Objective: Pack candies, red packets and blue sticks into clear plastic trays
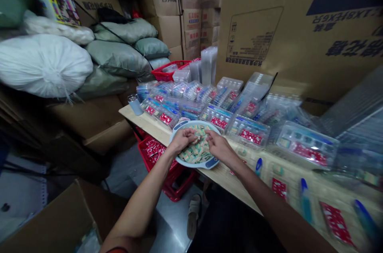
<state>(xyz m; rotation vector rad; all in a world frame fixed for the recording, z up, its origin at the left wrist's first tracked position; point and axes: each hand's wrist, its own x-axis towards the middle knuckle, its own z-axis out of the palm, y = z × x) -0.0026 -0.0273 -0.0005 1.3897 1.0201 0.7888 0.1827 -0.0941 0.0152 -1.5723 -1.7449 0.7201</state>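
Observation:
A light blue basin [212,163] full of small beige and green pieces [194,152] sits at the front edge of the wooden table [158,130]. Over the left part of the basin is my left hand [183,140], fingers closed around one of the small pieces. My right hand [218,145] is above the basin's right side, its thumb and fingertips pinched together; what they hold is too small to name. The hands are apart, with the loose pieces showing between them.
Clear plastic packs [249,131] with red packets and blue pens cover the table behind the basin. A can [135,105] stands at the left end. Red packets [279,188] and pens lie at the right. A red basket [151,151] is below; cartons [287,37] rise behind.

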